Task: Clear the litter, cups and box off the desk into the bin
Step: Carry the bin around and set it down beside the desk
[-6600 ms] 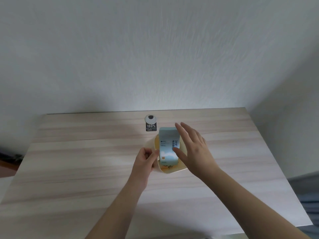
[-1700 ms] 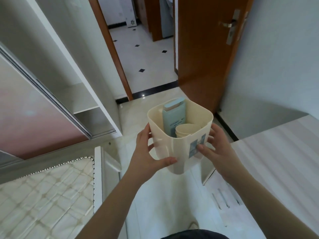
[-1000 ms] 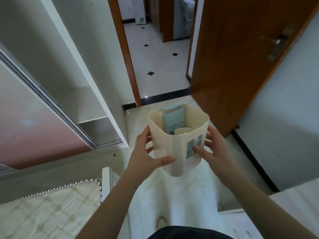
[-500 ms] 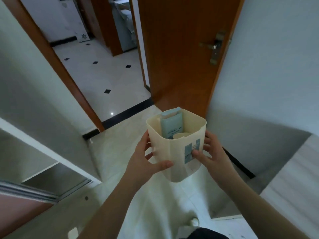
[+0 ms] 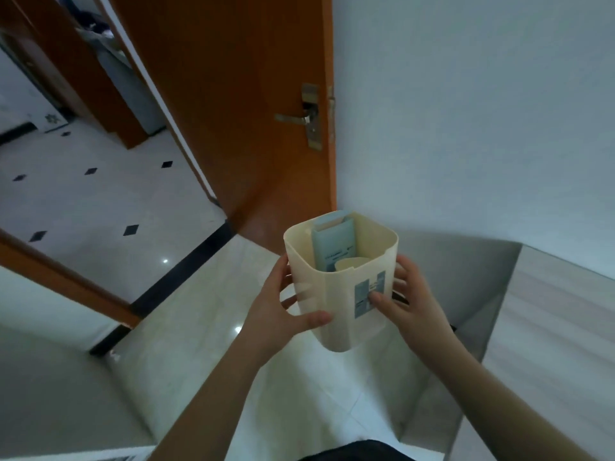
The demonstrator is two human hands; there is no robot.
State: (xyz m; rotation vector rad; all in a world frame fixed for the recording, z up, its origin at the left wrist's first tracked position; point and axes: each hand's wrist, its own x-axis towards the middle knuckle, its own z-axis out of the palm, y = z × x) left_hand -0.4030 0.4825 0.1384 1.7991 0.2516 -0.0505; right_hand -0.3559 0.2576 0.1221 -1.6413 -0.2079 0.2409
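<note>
Bin (image 5: pixel 336 294), cream plastic, sits upright between my two hands above the tiled floor (image 5: pixel 206 314), the left hand (image 5: pixel 283 311) and right hand (image 5: pixel 409 307) both with fingers wrapped on its opposite walls, I judge to keep it level. Inside stand the pale blue box (image 5: pixel 332 247) and a cup (image 5: pixel 349 263); the bench (image 5: pixel 549 327) edge lies at my right.
</note>
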